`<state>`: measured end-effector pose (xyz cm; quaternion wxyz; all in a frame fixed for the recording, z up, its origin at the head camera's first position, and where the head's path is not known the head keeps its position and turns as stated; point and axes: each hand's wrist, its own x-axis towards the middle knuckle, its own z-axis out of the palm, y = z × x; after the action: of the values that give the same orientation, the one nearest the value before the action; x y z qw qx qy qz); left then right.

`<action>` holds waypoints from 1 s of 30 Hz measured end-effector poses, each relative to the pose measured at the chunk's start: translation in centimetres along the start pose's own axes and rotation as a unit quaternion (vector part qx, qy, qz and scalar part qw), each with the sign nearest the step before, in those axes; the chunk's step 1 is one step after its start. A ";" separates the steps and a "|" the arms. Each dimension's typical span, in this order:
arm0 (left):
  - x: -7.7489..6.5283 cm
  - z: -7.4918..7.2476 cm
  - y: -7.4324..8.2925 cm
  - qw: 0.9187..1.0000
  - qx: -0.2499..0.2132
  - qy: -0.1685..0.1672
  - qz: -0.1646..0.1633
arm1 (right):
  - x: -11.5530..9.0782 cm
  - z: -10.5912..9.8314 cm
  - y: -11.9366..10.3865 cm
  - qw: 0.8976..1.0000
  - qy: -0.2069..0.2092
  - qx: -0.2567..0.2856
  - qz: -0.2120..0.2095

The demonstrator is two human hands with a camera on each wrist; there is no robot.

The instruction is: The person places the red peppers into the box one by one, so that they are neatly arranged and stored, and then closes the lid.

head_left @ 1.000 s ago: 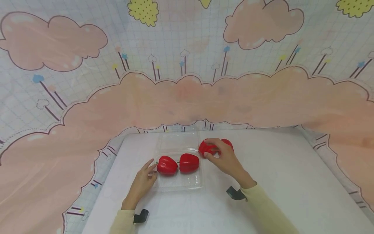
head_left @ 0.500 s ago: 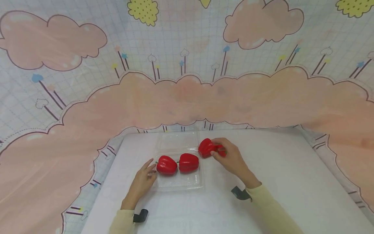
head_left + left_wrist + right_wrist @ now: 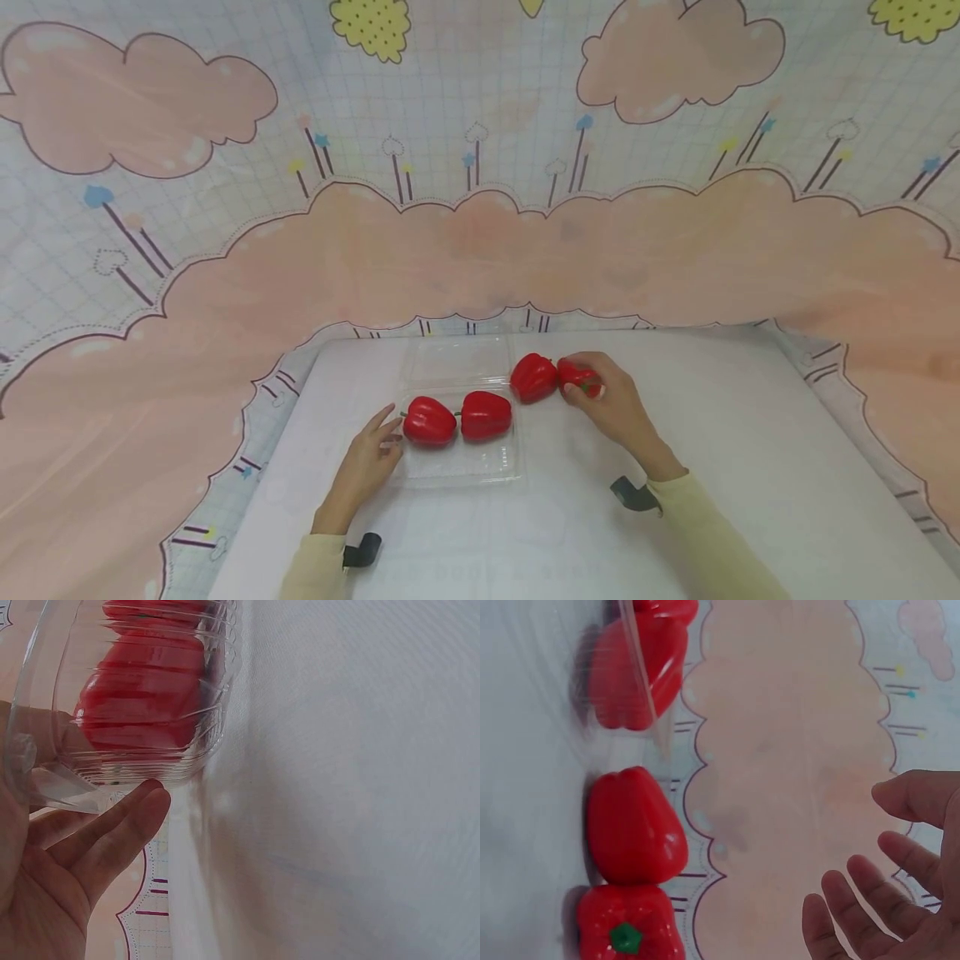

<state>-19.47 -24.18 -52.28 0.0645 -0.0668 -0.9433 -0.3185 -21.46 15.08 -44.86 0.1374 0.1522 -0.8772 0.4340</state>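
Two red bell peppers (image 3: 429, 421) (image 3: 486, 415) lie side by side in a clear plastic clamshell box (image 3: 461, 480) with its lid laid back. Outside its right back corner are a third bell pepper (image 3: 533, 377) and a fourth bell pepper (image 3: 568, 372), touching end to end. My left hand (image 3: 365, 461) is at the box's left wall, its extended fingertips against the plastic in the left wrist view. Over the fourth pepper is my right hand (image 3: 617, 407), partly covering it in the head view. The right wrist view shows this hand's fingers spread, holding nothing, apart from the peppers.
A white tabletop (image 3: 720, 433) carries everything. Behind it and at both sides hangs a cloth (image 3: 637, 250) printed with clouds and stars. The raised lid (image 3: 459, 362) lies toward the back edge of the table.
My right hand has drawn away to the right from the third pepper, across to the fourth. The fourth pepper now sits close against the third. My left hand and the box stay put.
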 end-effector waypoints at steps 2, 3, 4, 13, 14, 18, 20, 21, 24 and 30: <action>0.0 0.0 0.0 1.000 -0.002 -0.004 -0.003 | 0.0 -0.1 0.3 1.000 0.001 -0.002 0.006; 0.0 -0.1 0.1 1.000 -0.003 -0.006 -0.006 | 0.0 -0.2 0.4 1.000 0.004 -0.003 0.007; -0.1 -0.1 0.2 1.000 -0.003 -0.008 -0.008 | 0.0 -0.2 0.6 1.000 0.005 -0.005 0.009; -0.1 -0.1 0.2 1.000 -0.003 -0.012 -0.011 | -0.2 -0.3 2.6 0.999 0.012 -0.022 0.028; -0.1 -0.1 0.2 1.000 -0.002 -0.013 -0.011 | -0.1 -0.2 2.8 0.999 0.011 -0.024 0.034; -0.1 0.0 0.2 1.000 0.000 -0.010 -0.011 | 0.0 0.0 3.6 0.998 0.007 -0.028 0.059; -0.1 0.0 0.2 1.000 0.003 -0.005 -0.008 | 0.1 0.1 3.9 0.997 0.003 -0.028 0.072; -0.1 0.0 0.1 1.000 0.003 -0.002 -0.006 | 0.1 0.2 4.1 0.997 0.002 -0.030 0.078; -0.1 0.0 0.1 1.000 0.001 0.002 -0.004 | 0.2 0.4 4.7 0.996 0.001 -0.030 0.089; 0.0 -0.1 0.2 1.000 0.000 -0.006 -0.010 | 0.6 1.1 6.0 0.993 -0.002 -0.028 0.113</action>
<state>-19.41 -24.07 -52.11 0.0556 -0.0594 -0.9444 -0.3187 -24.42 17.63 -49.61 0.0901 0.0485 -0.9011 0.4214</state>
